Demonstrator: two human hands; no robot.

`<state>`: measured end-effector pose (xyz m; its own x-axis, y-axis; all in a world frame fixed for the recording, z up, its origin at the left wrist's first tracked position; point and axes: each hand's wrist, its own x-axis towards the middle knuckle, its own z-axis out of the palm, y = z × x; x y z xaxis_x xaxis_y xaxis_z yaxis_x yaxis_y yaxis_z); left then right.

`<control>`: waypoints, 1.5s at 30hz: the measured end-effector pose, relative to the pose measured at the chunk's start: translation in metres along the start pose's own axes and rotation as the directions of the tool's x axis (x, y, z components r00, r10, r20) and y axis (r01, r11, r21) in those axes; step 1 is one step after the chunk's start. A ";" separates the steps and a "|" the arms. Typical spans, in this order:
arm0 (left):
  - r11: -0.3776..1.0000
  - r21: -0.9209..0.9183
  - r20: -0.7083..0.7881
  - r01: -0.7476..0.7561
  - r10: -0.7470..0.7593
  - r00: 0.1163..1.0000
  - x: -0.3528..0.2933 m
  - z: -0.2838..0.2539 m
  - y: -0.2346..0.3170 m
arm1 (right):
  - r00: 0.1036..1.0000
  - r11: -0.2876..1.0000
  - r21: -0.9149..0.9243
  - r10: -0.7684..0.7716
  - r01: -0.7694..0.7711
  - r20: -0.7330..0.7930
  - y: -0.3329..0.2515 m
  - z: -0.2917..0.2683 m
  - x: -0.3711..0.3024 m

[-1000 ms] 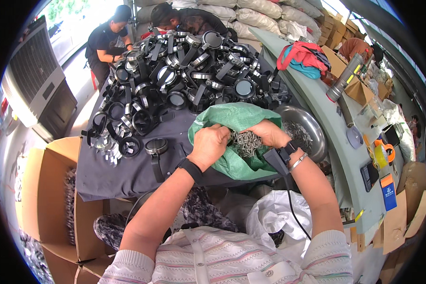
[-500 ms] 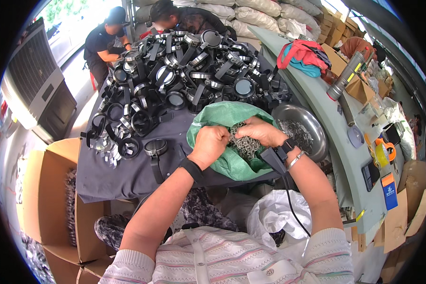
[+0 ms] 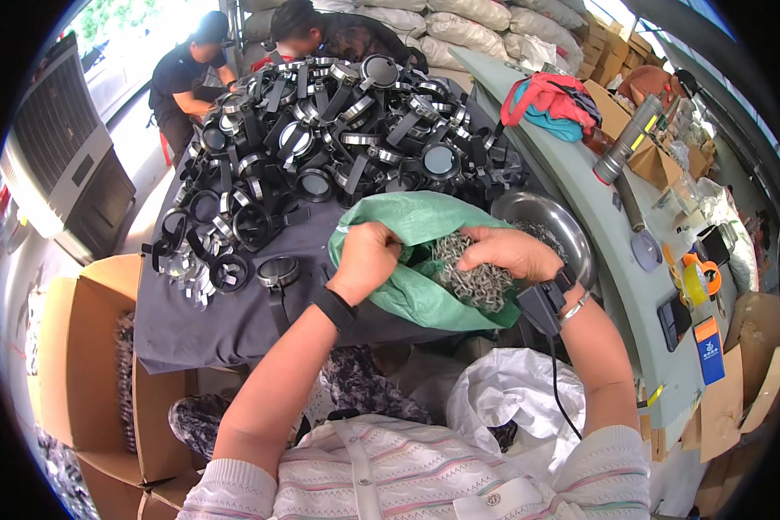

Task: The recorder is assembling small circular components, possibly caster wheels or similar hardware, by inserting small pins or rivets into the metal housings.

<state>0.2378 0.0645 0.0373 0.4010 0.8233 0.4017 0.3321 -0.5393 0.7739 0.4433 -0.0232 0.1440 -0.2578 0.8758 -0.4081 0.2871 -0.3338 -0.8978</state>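
A green woven sack [image 3: 407, 221] lies open on the grey-covered table in front of me, filled with small silvery metal parts [image 3: 472, 277]. My left hand [image 3: 366, 256] grips the sack's rim and holds it open. My right hand [image 3: 507, 251] rests on top of the metal parts inside the sack, fingers curled over a clump of them. A black band sits on my left wrist, and a small black device with a cable is strapped to my right wrist.
A big heap of black strapped round lamps [image 3: 321, 130] covers the table's far half. A metal bowl [image 3: 550, 221] stands right of the sack. Cardboard boxes [image 3: 78, 364] sit at my left. Two people [image 3: 191, 69] work at the far end. A cluttered side bench [image 3: 633, 217] runs along the right.
My right hand has shifted a little right and lower over the metal parts in the sack. My left hand keeps its grip on the rim.
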 end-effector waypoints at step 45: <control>0.958 -0.093 0.112 -0.271 0.280 0.953 -0.103 -0.002 0.059 | 0.998 0.996 0.074 -0.036 0.039 -0.050 -0.043 0.089 0.191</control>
<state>0.2143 -0.0523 0.0428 0.5714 0.6137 0.5448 0.1300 -0.7232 0.6783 0.2995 0.1274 0.0894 -0.2212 0.9035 -0.3670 0.2073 -0.3242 -0.9230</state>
